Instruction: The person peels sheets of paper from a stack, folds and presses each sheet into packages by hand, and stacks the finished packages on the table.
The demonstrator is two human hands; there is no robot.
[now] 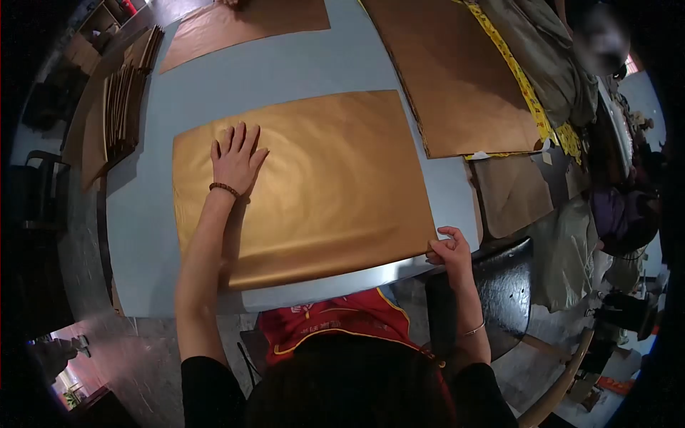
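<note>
A large golden-brown sheet [328, 171] lies on the pale blue table [285, 60] in front of me. My left hand [237, 160] rests flat on the upper left part of the sheet, fingers spread, with a beaded bracelet at the wrist. At the sheet's lower right corner, my right hand [451, 247] pinches the edge between thumb and fingers. The near edge of the sheet bulges slightly and reflects light.
Folded brown sheets [118, 114] stand at the left edge. Another brown sheet [242, 28] lies at the far side, with part of a hand on it. A brown stack [464, 78] with yellow tape is at the right, above a black chair [499, 299].
</note>
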